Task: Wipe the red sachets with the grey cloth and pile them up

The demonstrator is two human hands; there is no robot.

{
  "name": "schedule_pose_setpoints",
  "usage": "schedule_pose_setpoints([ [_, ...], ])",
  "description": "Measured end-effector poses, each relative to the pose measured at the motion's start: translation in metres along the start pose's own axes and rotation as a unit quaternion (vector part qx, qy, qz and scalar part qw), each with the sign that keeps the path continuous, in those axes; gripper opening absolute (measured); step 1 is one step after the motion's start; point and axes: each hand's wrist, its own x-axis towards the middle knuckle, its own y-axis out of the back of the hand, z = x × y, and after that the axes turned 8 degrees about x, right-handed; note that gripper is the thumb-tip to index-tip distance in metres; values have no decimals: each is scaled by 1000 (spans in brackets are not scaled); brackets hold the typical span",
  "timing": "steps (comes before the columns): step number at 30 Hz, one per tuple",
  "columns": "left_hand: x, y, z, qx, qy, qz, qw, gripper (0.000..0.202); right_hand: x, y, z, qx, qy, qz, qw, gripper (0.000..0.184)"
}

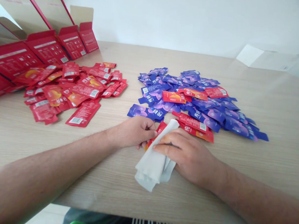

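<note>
Between finger and thumb, my left hand (136, 133) pinches a red and orange sachet (160, 128), partly hidden behind white tissue. My right hand (189, 153) is closed around a folded wad of white tissue (153, 161), which slants down toward the table's front edge and lies against the sachet. Just beyond both hands spreads a pile of blue-purple sachets (211, 116). Several red sachets (192, 122) lie on top of that pile and at its near side.
To the left is a heap of red sachets (83, 89). Open red cartons (47, 48) stand in a row behind it, flaps raised. A white box (262, 57) lies at the back right of the wooden table (106, 186). A white wall rises behind.
</note>
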Motion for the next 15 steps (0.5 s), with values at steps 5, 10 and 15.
schedule_pose_setpoints([
  [5,1,-1,-2,5,-10,2,1000,25,1,0,-2,6,22,-27,999,26],
  [10,1,-1,-1,11,-4,9,1000,28,1,-1,-1,4,2,4,1000,26],
  [15,1,-2,-1,-2,3,10,1000,26,2,-1,-2,5,13,-9,1000,27],
])
